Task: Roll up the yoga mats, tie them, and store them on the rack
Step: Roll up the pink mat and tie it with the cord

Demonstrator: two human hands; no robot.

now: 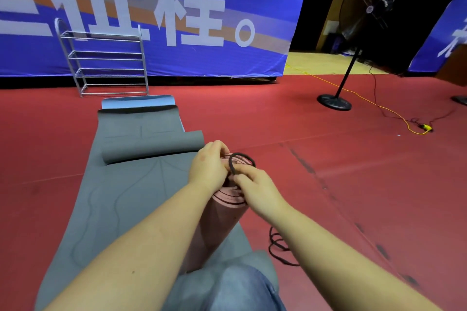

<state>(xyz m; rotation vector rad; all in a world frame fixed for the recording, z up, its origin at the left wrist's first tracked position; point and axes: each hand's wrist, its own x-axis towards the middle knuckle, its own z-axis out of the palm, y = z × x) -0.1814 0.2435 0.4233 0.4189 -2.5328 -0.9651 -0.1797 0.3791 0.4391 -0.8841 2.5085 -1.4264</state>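
A rolled pink yoga mat (219, 219) stands on end in front of my knee. My left hand (208, 166) and my right hand (257, 187) both grip a black elastic band (241, 158) stretched open over the roll's top end. A grey yoga mat (121, 197) lies flat on the red floor, its far end partly curled into a loose roll (151, 146). Beyond it lie a dark mat (141, 118) and a light blue mat (137, 101). The metal rack (106, 63) stands against the blue banner, its shelves bare.
More black bands (280, 247) lie on the floor to the right of the pink roll. A standing fan (353, 40) with its round base is at the right, and a yellow cable (389, 108) runs across the red floor. My knee (242, 285) is at the bottom.
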